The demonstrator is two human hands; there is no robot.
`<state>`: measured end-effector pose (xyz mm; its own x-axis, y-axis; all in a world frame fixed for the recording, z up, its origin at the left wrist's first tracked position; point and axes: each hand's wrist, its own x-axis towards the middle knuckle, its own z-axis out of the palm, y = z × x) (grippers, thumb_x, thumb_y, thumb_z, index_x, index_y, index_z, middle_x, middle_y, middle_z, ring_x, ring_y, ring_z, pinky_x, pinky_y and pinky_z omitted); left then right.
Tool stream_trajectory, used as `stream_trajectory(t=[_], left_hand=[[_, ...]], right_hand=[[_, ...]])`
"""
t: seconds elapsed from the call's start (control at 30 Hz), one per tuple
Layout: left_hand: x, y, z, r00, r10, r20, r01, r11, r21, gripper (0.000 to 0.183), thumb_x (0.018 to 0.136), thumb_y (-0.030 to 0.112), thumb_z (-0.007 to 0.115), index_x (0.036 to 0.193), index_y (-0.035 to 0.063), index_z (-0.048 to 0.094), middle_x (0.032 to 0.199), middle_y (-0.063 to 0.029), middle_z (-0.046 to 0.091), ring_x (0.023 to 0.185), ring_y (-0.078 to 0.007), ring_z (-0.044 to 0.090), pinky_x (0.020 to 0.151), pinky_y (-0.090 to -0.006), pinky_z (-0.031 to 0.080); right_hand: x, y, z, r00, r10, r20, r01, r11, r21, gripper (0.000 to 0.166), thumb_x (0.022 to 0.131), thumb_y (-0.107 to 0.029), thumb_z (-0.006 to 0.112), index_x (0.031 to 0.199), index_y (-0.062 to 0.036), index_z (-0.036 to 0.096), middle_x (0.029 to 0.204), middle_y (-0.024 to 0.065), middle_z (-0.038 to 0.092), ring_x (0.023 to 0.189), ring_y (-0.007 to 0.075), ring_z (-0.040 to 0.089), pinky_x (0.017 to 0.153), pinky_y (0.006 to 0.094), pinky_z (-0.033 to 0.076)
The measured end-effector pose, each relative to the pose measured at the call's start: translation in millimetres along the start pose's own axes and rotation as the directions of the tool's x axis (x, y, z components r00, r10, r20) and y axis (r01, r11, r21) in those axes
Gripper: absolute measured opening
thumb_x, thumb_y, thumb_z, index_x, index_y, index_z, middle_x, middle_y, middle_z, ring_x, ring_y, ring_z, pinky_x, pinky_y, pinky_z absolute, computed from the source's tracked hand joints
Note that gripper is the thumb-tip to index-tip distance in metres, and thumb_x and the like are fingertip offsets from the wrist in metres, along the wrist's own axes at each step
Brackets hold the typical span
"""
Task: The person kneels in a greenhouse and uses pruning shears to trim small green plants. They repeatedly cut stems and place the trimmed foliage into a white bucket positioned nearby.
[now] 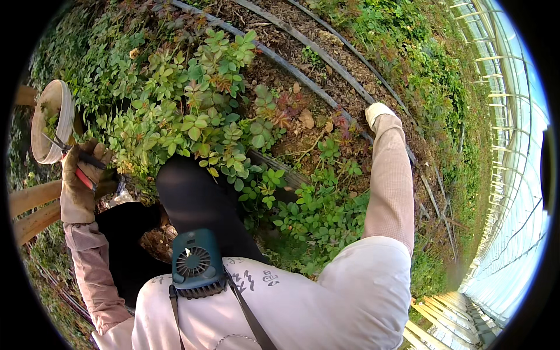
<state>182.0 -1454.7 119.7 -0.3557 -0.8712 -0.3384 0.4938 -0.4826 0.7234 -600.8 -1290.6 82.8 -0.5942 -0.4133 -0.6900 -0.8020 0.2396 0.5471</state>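
My left hand (81, 168), in a soiled work glove, is closed around the handles of pruning shears (85, 178). One handle looks red and the other dark, and the slim blades point up and left. Right behind them is a translucent plastic tub (65, 105) with some green plant matter in it. My right arm stretches out over the bed, ending in a pale glove cuff on my right hand (380, 113). Its fingers are hidden, so their grip does not show. Leafy rose bushes (197, 122) spread in front of my knee (188, 188), between the two hands.
Several dark hoses or pipes (306, 50) run along the soil (315, 113) past the right hand. Wooden bars (37, 199) stand at the left. A portable fan (197, 260) hangs on my chest by a strap. Greenhouse framing (507, 131) curves along the right.
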Motion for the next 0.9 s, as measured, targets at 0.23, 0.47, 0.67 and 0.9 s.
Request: stream_trajectory(t=[0.23,0.47,0.67,0.9], left_hand=[[-4.3,-5.7,16.3,0.995,0.043,-0.087,-0.040,0.998,0.041,0.040,0.095,0.031,0.068,0.114,-0.0016,0.056,0.117,-0.0165,0.064,0.104,-0.0300,0.067,0.099,-0.0531,0.052],[-4.4,-12.5,48.5,0.986,0.063,-0.153,-0.052,0.996,0.075,0.038,0.091,0.025,0.074,0.115,0.0021,0.055,0.116,-0.0172,0.065,0.102,-0.0321,0.068,0.098,-0.0545,0.054],[-4.6,-15.3,49.6,0.994,0.072,-0.078,-0.064,0.993,0.097,0.037,0.094,0.026,0.069,0.117,0.0006,0.054,0.118,-0.0168,0.063,0.106,-0.0320,0.066,0.099,-0.0541,0.052],[-3.3,-12.5,54.1,1.000,0.023,-0.005,-0.023,0.998,0.056,0.036,0.095,0.025,0.068,0.117,-0.0006,0.055,0.117,-0.0178,0.064,0.107,-0.0331,0.067,0.102,-0.0545,0.051]], right_hand=[[-40.6,-43.5,-130.3,0.975,-0.212,-0.067,0.197,0.679,0.707,0.037,0.101,-0.040,0.053,0.103,-0.0039,0.061,0.085,0.0083,0.065,0.067,0.0255,0.060,0.068,0.0418,0.050],[-43.4,-174.0,-203.1,0.942,0.090,-0.322,0.046,0.919,0.392,0.046,0.097,-0.040,0.054,0.131,-0.0108,0.066,0.136,0.0128,0.062,0.127,0.0328,0.058,0.106,0.0451,0.046],[-13.9,-146.6,-192.3,0.945,-0.083,-0.317,0.316,-0.028,0.948,0.030,0.100,-0.027,0.059,0.114,-0.0031,0.070,0.111,0.0170,0.071,0.074,0.0291,0.071,0.070,0.0399,0.059],[-32.1,7.7,-123.4,0.958,0.190,-0.216,0.132,0.378,0.916,0.038,0.101,-0.035,0.054,0.121,-0.0063,0.069,0.087,0.0127,0.070,0.066,0.0251,0.065,0.063,0.0390,0.053]])
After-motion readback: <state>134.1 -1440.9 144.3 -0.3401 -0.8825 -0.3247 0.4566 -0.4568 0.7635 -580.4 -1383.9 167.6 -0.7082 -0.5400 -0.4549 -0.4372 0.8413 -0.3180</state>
